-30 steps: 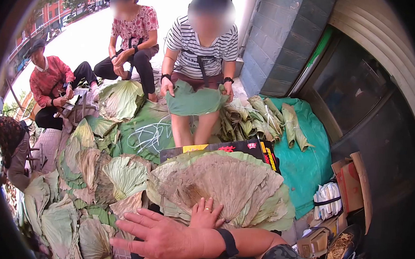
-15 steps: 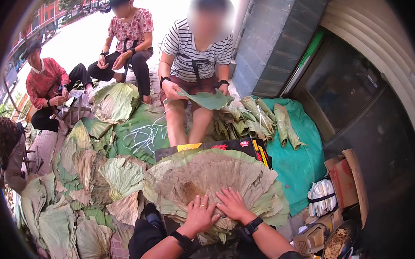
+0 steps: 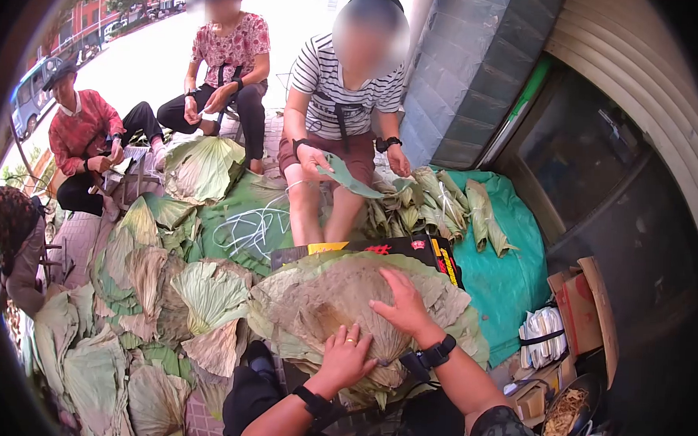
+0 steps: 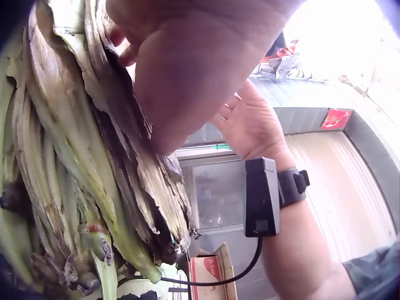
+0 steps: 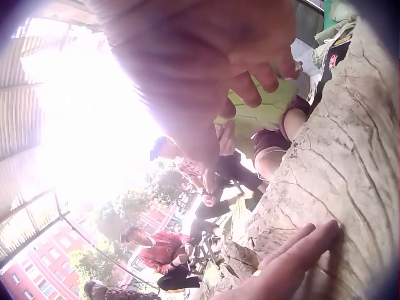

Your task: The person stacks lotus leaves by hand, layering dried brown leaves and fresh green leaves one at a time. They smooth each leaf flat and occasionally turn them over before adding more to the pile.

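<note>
A thick stack of large dried leaves (image 3: 314, 294), brown and wrinkled on top with green edges, lies in front of me in the head view. My left hand (image 3: 346, 356), a ring on one finger, rests on the near part of the stack with its fingers spread. Further up and to the right, my right hand (image 3: 401, 302) is over the top leaf, fingers extended; whether its palm touches is unclear. In the left wrist view the folded leaf layers (image 4: 69, 144) hang beside my left hand (image 4: 187, 69). The right wrist view shows the veined top leaf (image 5: 325, 169) close beneath my right hand (image 5: 206, 62).
Opposite sits a person in a striped shirt (image 3: 313, 68) holding a green leaf (image 3: 351, 177). Two more people sit at the back left. Leaf piles (image 3: 97, 363) cover the left ground. Rolled leaf bundles (image 3: 485, 212) lie on a teal sheet (image 3: 510, 279); cardboard boxes (image 3: 579, 310) stand at right.
My right hand crossed above the left a second ago, then lay beside it, and is now further up the stack. My left hand stays on the near part. The person opposite has shifted the green leaf.
</note>
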### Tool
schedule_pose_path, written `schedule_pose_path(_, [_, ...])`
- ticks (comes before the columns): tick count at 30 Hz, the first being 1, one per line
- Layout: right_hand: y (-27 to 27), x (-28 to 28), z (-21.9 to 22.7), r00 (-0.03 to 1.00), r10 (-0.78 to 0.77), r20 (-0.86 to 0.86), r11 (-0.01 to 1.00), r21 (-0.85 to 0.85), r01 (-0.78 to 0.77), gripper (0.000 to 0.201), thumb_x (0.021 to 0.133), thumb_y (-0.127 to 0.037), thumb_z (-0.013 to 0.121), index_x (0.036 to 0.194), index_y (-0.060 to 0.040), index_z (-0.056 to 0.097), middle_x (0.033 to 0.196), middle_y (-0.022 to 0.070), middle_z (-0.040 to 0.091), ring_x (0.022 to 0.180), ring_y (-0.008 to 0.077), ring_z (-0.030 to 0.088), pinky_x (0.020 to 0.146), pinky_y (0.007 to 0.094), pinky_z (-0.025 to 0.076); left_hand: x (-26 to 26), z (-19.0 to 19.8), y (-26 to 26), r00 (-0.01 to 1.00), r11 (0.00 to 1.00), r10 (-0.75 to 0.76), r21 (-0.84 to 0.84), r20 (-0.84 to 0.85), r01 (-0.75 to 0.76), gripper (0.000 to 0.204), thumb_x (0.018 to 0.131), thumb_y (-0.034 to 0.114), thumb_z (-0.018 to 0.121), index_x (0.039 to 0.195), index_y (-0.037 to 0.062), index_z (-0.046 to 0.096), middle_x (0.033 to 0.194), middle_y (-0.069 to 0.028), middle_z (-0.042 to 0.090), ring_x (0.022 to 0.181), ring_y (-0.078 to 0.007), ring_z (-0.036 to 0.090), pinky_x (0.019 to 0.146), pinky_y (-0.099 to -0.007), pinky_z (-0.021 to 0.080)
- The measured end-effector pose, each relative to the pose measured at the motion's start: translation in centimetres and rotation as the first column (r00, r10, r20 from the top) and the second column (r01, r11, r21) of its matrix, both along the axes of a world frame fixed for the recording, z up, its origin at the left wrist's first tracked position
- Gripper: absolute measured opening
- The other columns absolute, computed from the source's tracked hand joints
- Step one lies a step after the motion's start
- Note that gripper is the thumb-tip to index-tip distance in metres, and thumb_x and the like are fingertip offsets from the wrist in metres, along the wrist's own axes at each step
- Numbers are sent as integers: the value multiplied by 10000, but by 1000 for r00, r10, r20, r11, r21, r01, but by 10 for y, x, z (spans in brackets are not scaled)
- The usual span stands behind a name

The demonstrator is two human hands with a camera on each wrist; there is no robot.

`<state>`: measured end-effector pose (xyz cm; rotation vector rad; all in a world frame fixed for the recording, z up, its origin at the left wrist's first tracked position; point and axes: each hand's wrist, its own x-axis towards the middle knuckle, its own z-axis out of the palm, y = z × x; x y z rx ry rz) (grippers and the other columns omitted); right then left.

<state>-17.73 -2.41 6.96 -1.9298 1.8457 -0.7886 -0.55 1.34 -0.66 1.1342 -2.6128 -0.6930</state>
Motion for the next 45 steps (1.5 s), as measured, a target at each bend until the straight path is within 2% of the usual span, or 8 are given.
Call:
schedule_pose_path(5, [-26, 17, 15, 962, -201, -184, 911, -397, 115, 851, 641, -287, 741, 1341, -43, 324, 1388, 205, 288, 1272, 381, 280, 1044, 447, 249, 2, 2, 0, 998, 999, 6, -44, -69, -9, 557, 767, 385, 604, 1225, 93, 483, 1320, -232, 384, 1214, -446, 347, 975, -506, 298])
schedule_pose_path(10, [-34, 40, 27, 883, -232, -408, 885, -465, 17, 905, 604, -313, 766, 1348, -61, 318, 1376, 181, 313, 1265, 366, 293, 1027, 494, 244, 3, 9, -3, 995, 996, 62, -63, -73, -67, 543, 736, 337, 642, 1197, 83, 509, 1298, -249, 395, 1206, -448, 349, 977, -511, 294])
schedule_pose_path(16, [-45, 57, -25, 962, 46, -270, 995, 95, -20, 751, 666, -296, 732, 1293, -87, 376, 1303, 180, 406, 1170, 356, 422, 951, 471, 359, 7, 8, -8, 991, 996, 81, -39, -104, -85, 540, 716, 313, 656, 1182, 77, 520, 1294, -258, 394, 1202, -458, 344, 966, -513, 310])
schedule_pose_path(22, [-101, 87, 14, 932, 115, -344, 969, -167, -181, 581, 746, -136, 618, 1283, -107, 395, 1271, 187, 424, 988, 353, 548, 811, 431, 467, 8, 5, -3, 995, 997, 80, 4, -57, -80, 548, 706, 301, 668, 1174, 58, 517, 1287, -256, 399, 1194, -454, 357, 960, -501, 330])
schedule_pose_path(28, [-154, 107, 8, 653, 527, -544, 849, 308, -429, 323, 767, -69, 531, 1081, -129, 577, 1095, 156, 557, 833, 306, 633, 680, 407, 512, 9, 9, -12, 993, 994, 79, 79, -85, -72, 543, 731, 301, 651, 1197, 63, 506, 1284, -244, 409, 1202, -440, 364, 970, -478, 336])
schedule_pose_path(32, [-138, 92, 19, 668, 492, -559, 870, 289, -399, 180, 742, -75, 553, 895, -102, 643, 933, 127, 606, 833, 301, 633, 684, 405, 513, 10, 8, -13, 995, 995, 67, 82, -69, -61, 529, 734, 306, 648, 1190, 72, 515, 1286, -240, 417, 1205, -433, 369, 970, -480, 337])
schedule_pose_path(36, [-104, 47, 64, 701, 392, -596, 914, 163, -372, 103, 679, -109, 633, 774, -71, 628, 833, 95, 576, 765, 302, 596, 657, 390, 489, 9, 12, -14, 995, 996, 66, 60, -76, -62, 526, 737, 312, 646, 1188, 74, 519, 1293, -232, 417, 1211, -418, 372, 967, -483, 330])
schedule_pose_path(45, [2, -33, 175, 996, 60, -60, 850, -521, -83, 239, 716, 18, 643, 949, -31, 634, 856, 100, 603, 747, 218, 581, 684, 288, 461, 9, 1, -12, 996, 997, 68, 50, -53, -65, 506, 745, 327, 641, 1173, 79, 538, 1290, -233, 428, 1221, -414, 367, 970, -489, 325])
